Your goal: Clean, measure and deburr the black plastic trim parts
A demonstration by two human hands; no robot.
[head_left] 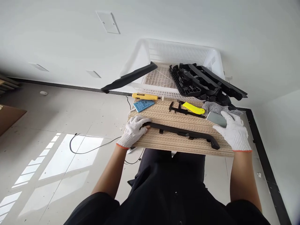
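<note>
A long black plastic trim part [182,133] lies across the striped wooden board [178,145] resting on my lap. My left hand [133,131], in a white knit glove, grips the part's left end. My right hand [234,131], also gloved, holds a flat silver-grey block [216,119] at the board's right edge, just above the part's right end. A yellow-handled tool [194,108] lying on a black piece [180,110] and a grey glove [217,107] sit at the back of the board.
A white plastic basket [161,53] stands behind the board, with several black plastic parts [201,82] piled at its right and one long black strip [128,78] sticking out left. A yellow knife [144,96] and a blue card [143,105] lie near the board's far left. A cable [89,151] trails on the tiled floor.
</note>
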